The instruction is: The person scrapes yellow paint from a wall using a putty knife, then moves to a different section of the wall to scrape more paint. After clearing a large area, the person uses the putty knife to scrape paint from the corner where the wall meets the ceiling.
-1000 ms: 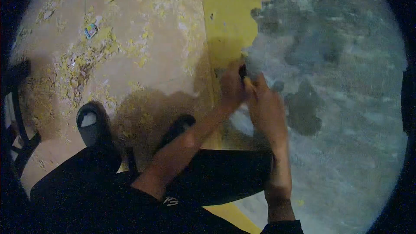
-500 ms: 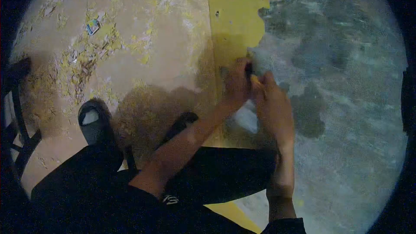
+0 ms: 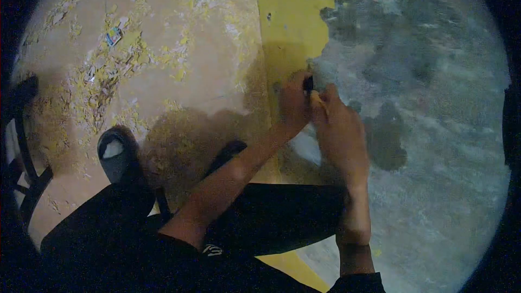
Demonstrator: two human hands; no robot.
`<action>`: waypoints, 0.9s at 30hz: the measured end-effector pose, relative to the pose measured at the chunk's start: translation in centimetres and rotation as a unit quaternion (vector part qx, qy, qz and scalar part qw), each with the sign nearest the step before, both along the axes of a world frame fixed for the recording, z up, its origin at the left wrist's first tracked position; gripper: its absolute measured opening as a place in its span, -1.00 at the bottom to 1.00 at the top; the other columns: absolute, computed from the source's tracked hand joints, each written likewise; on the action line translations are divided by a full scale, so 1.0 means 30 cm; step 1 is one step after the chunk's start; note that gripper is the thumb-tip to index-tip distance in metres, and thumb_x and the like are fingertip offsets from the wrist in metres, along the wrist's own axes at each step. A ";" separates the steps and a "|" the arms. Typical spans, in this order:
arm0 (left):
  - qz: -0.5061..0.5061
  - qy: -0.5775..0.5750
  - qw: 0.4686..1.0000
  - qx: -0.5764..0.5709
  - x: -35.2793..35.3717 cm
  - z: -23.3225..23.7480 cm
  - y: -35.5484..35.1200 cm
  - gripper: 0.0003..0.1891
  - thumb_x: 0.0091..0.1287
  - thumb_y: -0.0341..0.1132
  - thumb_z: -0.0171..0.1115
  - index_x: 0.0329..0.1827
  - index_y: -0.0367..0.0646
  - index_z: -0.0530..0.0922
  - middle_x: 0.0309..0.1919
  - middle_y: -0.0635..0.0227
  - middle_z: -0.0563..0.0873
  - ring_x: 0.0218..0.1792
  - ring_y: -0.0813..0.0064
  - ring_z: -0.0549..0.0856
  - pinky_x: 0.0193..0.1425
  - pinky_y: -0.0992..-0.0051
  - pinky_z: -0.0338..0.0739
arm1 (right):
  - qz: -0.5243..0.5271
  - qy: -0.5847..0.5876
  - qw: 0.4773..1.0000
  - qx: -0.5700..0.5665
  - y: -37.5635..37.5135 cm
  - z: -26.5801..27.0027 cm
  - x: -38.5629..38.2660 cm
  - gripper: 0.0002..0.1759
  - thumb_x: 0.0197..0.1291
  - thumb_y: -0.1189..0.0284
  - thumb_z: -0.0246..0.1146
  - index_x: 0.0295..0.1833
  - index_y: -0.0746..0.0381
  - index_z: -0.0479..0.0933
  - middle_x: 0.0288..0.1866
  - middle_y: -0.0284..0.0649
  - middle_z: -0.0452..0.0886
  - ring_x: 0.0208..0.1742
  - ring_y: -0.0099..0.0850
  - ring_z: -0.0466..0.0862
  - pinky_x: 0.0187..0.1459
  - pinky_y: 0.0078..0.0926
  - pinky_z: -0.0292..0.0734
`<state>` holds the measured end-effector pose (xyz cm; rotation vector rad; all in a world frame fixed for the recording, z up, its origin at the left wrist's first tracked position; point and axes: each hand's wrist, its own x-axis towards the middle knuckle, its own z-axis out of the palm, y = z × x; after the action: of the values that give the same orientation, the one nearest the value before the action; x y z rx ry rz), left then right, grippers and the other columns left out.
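Note:
Both of my hands are together at the wall, close to the ragged edge of the yellow paint (image 3: 293, 11). My right hand (image 3: 341, 133) is closed around the yellowish handle of a small scraper (image 3: 319, 99); a dark part shows between the hands and the blade's tip is hard to make out. My left hand (image 3: 296, 100) lies at the scraper's front end with its fingers curled in, seemingly pressing on it. To the right of the hands spreads the bare grey-green wall (image 3: 423, 103), with darker patches. A whitish patch (image 3: 306, 146) shows below the hands.
Yellow and white paint flakes (image 3: 103, 81) litter the beige floor (image 3: 179, 87) on the left. Among them lies a small colourful packet (image 3: 114, 36). A dark metal frame (image 3: 27, 146) stands at the left edge. My shoe (image 3: 116, 152) rests on the floor.
The right hand has shifted slightly left and its hold on the scraper looks about the same. The left hand stays close by. The view has shifted slightly.

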<state>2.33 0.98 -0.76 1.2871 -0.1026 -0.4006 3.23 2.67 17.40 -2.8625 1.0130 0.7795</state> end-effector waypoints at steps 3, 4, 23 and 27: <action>0.040 -0.021 0.998 -0.033 -0.006 0.040 0.014 -0.76 0.14 -0.32 0.25 -0.17 -0.23 0.53 -0.33 0.04 0.64 -0.29 -0.01 0.65 -0.19 0.19 0.52 | 0.052 -0.058 0.997 0.010 0.007 -0.005 0.026 -0.79 0.39 0.32 0.05 -0.07 0.25 0.37 -0.30 0.13 0.61 -0.16 0.18 0.59 -0.24 0.07 0.45; 0.041 -0.019 0.999 -0.028 0.008 0.018 0.008 -0.76 0.14 -0.32 0.25 -0.17 -0.23 0.53 -0.33 0.04 0.64 -0.29 -0.01 0.65 -0.19 0.19 0.52 | 0.050 -0.059 0.997 0.020 0.006 -0.009 0.029 -0.80 0.39 0.32 0.05 -0.07 0.24 0.36 -0.32 0.13 0.61 -0.18 0.18 0.59 -0.25 0.08 0.45; -0.060 -0.075 0.995 0.035 -0.084 0.042 0.058 -0.31 0.25 -0.21 0.23 0.37 -0.40 0.21 0.13 -0.19 0.44 0.14 -0.15 0.47 0.22 0.14 0.39 | 0.072 0.013 0.994 -0.078 -0.019 -0.028 -0.076 -0.77 0.37 0.27 0.06 -0.02 0.16 0.28 -0.37 0.11 0.63 -0.27 0.21 0.61 -0.31 0.16 0.45; -0.107 -0.129 0.986 0.028 -0.131 -0.019 0.052 -0.12 0.30 -0.17 0.21 0.49 -0.45 -0.11 0.42 -0.28 0.13 0.41 -0.18 0.22 0.43 0.14 0.20 | 0.068 0.038 0.994 -0.078 -0.043 -0.049 -0.097 -0.74 0.36 0.27 0.08 -0.01 0.19 0.25 -0.36 0.16 0.62 -0.28 0.22 0.61 -0.32 0.18 0.44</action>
<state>-1.59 2.53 -1.33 1.3833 -0.4533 -0.4199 0.33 1.38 15.92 -3.0845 0.9343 0.8622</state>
